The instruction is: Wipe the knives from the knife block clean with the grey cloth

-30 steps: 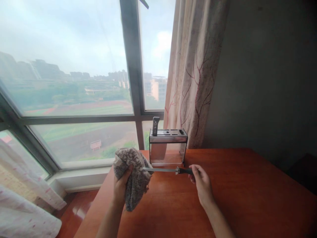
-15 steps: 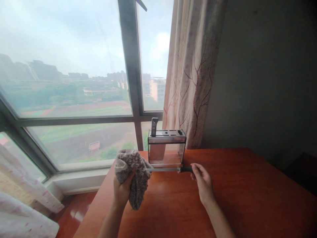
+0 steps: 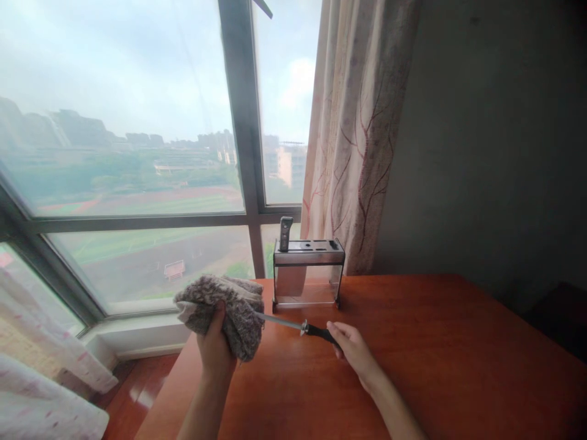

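Observation:
My left hand [image 3: 214,342] grips a fuzzy grey-brown cloth [image 3: 241,327], bunched up and hanging over the fingers. By its black handle, my right hand [image 3: 352,347] holds a sharpening steel [image 3: 282,321], a thin metal rod with a shiny guard. The rod slants up to the left, and its far end is hidden at or behind the cloth. Just beyond stands a clear-sided knife block [image 3: 308,258] with a slotted silver top. A knife with a grey handle [image 3: 285,233] stands upright in its left slot.
The reddish-brown wooden table [image 3: 413,354] spreads under both hands. Behind it are a large window with a grey frame [image 3: 251,153] and a patterned curtain [image 3: 353,140]. More curtain fabric [image 3: 41,379] hangs at the lower left, beside the table.
Both hands have shifted left, the right one also lower. The steel has gone from nearly level to slanted, its handle end down. The cloth has swung up and spread leftward.

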Demonstrator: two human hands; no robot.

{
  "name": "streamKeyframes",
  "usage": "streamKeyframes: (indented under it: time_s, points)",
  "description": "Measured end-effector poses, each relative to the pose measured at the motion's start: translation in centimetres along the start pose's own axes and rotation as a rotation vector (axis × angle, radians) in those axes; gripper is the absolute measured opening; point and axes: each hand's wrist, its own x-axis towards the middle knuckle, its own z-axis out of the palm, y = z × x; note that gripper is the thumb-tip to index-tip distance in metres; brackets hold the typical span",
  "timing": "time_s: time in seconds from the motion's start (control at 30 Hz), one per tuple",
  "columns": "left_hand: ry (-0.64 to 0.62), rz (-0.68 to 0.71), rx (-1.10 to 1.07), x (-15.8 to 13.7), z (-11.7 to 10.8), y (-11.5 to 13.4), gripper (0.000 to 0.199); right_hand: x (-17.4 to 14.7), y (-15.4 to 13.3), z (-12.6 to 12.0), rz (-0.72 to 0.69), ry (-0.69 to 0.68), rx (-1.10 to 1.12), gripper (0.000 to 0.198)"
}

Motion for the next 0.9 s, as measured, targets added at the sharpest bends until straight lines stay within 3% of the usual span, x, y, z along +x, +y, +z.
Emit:
streamKeyframes:
  time_s: [0.07, 0.17, 0.33, 0.5, 0.6, 0.73, 0.83, 0.9]
  points:
    - [-0.005, -0.029, -0.079, 0.6, 0.0, -0.1, 0.03, -0.4, -0.3, 0.5, -0.044, -0.103, -0.017, 0.041]
    - [-0.031, -0.211, -0.187, 1.3, 0.0, -0.2, 0.026, -0.8, -0.4, 1.3, -0.108, -0.203, -0.052, 0.037]
    - [-0.029, -0.309, -0.177, 0.7, 0.0, -1.3, 0.026, -1.0, 0.0, 2.5, -0.235, -0.155, -0.2, 0.032]
    - [-0.1, -0.372, -0.098, -1.4, 0.5, -2.6, 0.03, -1.5, 0.6, 3.3, -0.131, -0.203, -0.128, 0.045]
    - [-0.106, -0.359, -0.089, -1.5, 0.4, -2.8, 0.029, -1.8, 0.4, 3.7, -0.128, -0.207, -0.12, 0.049]
    - [-0.056, -0.298, -0.062, -0.6, -0.1, -3.0, 0.025, -2.0, -0.3, 3.9, -0.27, -0.206, -0.261, 0.034]
    - [-0.005, -0.244, -0.054, -0.2, -0.2, -3.2, 0.02, -1.9, -0.4, 3.8, -0.422, -0.09, -0.476, 0.021]
    - [-0.001, -0.237, -0.057, -0.1, -0.1, -3.1, 0.019, -1.8, -0.3, 3.8, -0.474, -0.02, -0.576, 0.027]
